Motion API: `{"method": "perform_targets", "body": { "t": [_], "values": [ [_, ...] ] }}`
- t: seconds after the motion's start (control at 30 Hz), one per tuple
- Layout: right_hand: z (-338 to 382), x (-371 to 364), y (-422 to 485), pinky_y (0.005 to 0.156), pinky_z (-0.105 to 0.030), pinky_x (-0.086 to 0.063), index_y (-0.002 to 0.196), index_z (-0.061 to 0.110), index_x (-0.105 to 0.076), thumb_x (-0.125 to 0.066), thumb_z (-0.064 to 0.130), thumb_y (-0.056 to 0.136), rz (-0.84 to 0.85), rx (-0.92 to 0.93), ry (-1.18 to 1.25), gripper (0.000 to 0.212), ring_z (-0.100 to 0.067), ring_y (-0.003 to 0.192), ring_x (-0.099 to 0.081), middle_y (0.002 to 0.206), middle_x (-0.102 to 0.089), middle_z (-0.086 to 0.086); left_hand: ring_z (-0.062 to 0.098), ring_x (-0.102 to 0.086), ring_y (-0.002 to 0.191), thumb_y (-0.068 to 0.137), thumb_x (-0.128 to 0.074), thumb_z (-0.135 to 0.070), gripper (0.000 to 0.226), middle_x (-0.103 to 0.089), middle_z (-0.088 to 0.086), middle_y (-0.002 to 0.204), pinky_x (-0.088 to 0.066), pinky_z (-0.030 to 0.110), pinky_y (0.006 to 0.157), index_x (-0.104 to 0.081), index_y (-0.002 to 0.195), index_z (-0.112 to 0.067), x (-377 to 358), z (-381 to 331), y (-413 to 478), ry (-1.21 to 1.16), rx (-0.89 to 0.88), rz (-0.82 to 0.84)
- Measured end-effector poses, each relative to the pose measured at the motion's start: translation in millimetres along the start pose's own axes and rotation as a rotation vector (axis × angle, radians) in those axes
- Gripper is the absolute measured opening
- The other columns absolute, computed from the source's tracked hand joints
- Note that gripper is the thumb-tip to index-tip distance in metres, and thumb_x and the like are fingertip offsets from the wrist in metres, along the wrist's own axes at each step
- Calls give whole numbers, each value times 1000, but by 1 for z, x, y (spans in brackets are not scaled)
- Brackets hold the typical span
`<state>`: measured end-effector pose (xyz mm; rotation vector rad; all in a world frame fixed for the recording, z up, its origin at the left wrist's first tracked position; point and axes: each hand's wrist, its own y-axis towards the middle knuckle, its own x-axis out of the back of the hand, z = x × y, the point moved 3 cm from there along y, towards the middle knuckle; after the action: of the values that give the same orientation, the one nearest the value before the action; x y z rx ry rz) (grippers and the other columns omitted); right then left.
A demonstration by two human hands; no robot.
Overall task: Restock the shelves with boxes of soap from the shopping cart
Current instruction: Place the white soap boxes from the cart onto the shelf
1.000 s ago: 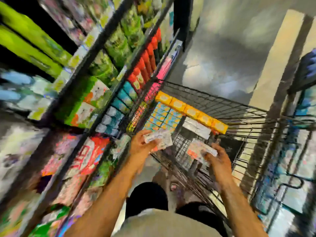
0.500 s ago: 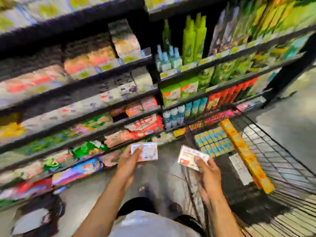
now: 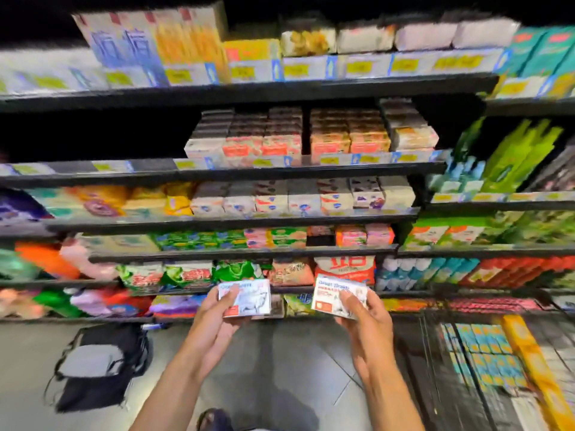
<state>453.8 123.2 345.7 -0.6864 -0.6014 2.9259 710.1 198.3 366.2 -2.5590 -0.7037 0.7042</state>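
My left hand grips a white soap box with an orange corner, thumb on its front. My right hand grips a second white soap box of the same kind. Both boxes are held up side by side in front of the lower shelves, apart from each other. Rows of similar boxed soaps stand on the middle shelves above. The wire shopping cart is at the lower right, holding blue-patterned packs and a row of yellow boxes.
A black and grey backpack lies on the floor at the lower left, near the shelf base. Bagged goods fill the lowest shelves. Green bottles stand on the right shelving bay. Grey tiled floor lies between me and the shelves.
The view has swung from the cart to face the shelves squarely. Both hands have risen with their boxes, which are now in front of the lower shelves.
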Motion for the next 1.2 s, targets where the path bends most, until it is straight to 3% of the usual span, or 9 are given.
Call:
{"method": "perform_targets", "body": {
  "t": [0.1, 0.2, 0.33, 0.43, 0.5, 0.77, 0.9, 1.03, 1.2],
  "values": [
    [-19, -63, -5, 73, -35, -55, 117, 5, -68, -69, 3, 91, 4, 22, 18, 25, -24, 91, -69, 107, -74, -18, 30, -68, 109, 88, -63, -11, 35, -71, 18, 121, -44, 56, 104, -58, 122, -3, 46, -41, 20, 32, -44, 41],
    [-37, -125, -12, 68, -29, -59, 115, 6, -68, -68, 3, 93, -10, 59, 37, 23, -20, 86, -72, 106, -74, -16, 24, -70, 110, 94, -60, -6, 30, -72, 14, 121, -52, 42, 95, -57, 124, -6, 82, -88, 38, 64, -79, 92],
    [-55, -197, -19, 72, -33, -62, 120, 2, -66, -69, 2, 92, -6, 107, 77, 29, -24, 89, -74, 109, -75, -20, 32, -69, 110, 81, -74, -10, 44, -72, 18, 118, -53, 47, 93, -59, 122, -6, 121, -155, 65, 137, -152, 158],
    [-61, -239, -25, 63, -29, -61, 116, 0, -67, -68, 1, 92, 7, 140, 70, 24, -25, 86, -75, 106, -75, -21, 34, -71, 105, 68, -86, -15, 55, -74, 16, 113, -51, 53, 98, -64, 119, -8, 138, -203, 80, 251, -220, 201],
    [-66, -259, -26, 62, -29, -60, 114, 1, -67, -68, 2, 92, 0, 162, 30, 22, -27, 87, -75, 107, -76, -21, 32, -71, 106, 67, -89, -15, 57, -76, 11, 110, -51, 49, 100, -65, 118, -10, 144, -232, 92, 308, -259, 196],
    [-80, -304, -4, 68, -27, -61, 111, 5, -66, -70, 5, 92, 5, 202, -49, 20, -26, 93, -77, 105, -77, -15, 21, -74, 92, 77, -81, 1, 37, -77, 10, 99, -62, 34, 79, -64, 108, -8, 132, -335, 167, 473, -474, 214],
    [-84, -316, 27, 73, -30, -62, 113, 8, -67, -71, 9, 91, 20, 216, -58, 23, -26, 98, -76, 107, -78, -13, 20, -71, 90, 81, -80, -1, 29, -73, 6, 98, -60, 35, 81, -63, 101, -15, 116, -366, 224, 525, -560, 177],
    [-88, -328, 60, 85, -46, -60, 118, 8, -65, -73, 12, 90, 53, 256, -94, 29, -30, 98, -76, 108, -77, -13, 19, -69, 92, 78, -82, -3, 32, -71, 11, 108, -57, 32, 85, -65, 101, -17, 99, -386, 277, 564, -573, 178],
    [-103, -334, 99, 80, -43, -61, 125, 9, -63, -76, 12, 86, 109, 279, -75, 41, -36, 104, -74, 113, -76, -14, 19, -65, 94, 80, -80, 0, 33, -68, 6, 103, -54, 37, 88, -64, 101, -19, 81, -403, 332, 642, -564, 193]
  ]
}}
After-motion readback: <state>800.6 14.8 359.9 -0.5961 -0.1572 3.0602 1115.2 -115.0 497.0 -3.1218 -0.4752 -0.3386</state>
